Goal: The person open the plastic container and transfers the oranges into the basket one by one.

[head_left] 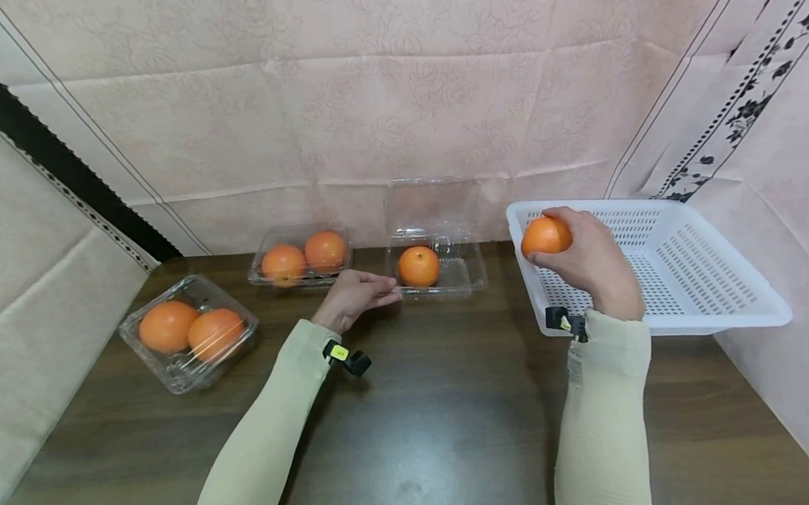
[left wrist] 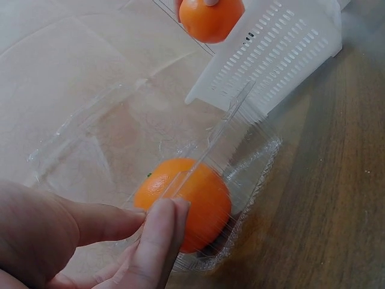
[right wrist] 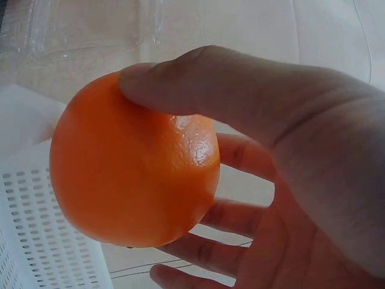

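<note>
My right hand (head_left: pixel 595 261) grips an orange (head_left: pixel 544 236) above the left side of a white plastic basket (head_left: pixel 711 321). In the right wrist view the thumb lies over this fruit and the fingers spread behind it. At the back centre stands a clear plastic clamshell box (head_left: pixel 460 274), its lid (head_left: pixel 432 203) raised against the cloth. One orange (head_left: pixel 419 267) sits in the left half of that box. My left hand (head_left: pixel 357 293) pinches the box's front left edge between thumb and fingertips, close to the orange inside.
Left of the centre box, a closed clear box (head_left: pixel 297 280) holds two oranges. Another closed clear box (head_left: pixel 181 379), also with two oranges, lies angled at the table's left. Light cloth (head_left: pixel 413 118) hangs behind the dark wooden table (head_left: pixel 417 430) and along both sides.
</note>
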`<state>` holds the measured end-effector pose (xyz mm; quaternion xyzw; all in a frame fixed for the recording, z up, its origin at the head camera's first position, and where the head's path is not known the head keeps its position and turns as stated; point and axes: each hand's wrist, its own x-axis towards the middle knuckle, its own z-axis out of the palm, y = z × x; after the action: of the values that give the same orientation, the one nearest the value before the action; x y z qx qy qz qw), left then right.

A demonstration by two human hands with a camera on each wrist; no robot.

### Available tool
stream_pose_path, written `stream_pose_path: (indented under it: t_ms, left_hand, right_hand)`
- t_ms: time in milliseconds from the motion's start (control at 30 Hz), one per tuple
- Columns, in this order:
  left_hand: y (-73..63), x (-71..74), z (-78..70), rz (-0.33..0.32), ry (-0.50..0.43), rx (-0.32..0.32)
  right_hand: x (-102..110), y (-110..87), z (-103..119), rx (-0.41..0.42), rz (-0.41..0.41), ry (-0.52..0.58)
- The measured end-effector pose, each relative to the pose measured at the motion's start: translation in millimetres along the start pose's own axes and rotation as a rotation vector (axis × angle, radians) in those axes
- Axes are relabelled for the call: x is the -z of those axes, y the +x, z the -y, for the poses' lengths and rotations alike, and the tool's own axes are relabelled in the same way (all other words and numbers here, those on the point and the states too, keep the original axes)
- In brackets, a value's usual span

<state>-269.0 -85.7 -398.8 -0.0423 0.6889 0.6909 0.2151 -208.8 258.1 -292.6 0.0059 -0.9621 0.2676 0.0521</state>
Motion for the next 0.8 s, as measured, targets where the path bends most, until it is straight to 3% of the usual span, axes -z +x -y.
stream_pose_path:
  t_ms: [800]
  left_hand:
    - [-1.8, -1.1, 0.1, 0.020, 0.002, -0.010]
  right_hand:
    - [9.8, -9.3, -12.3, -0.089, 0.137, -0.015]
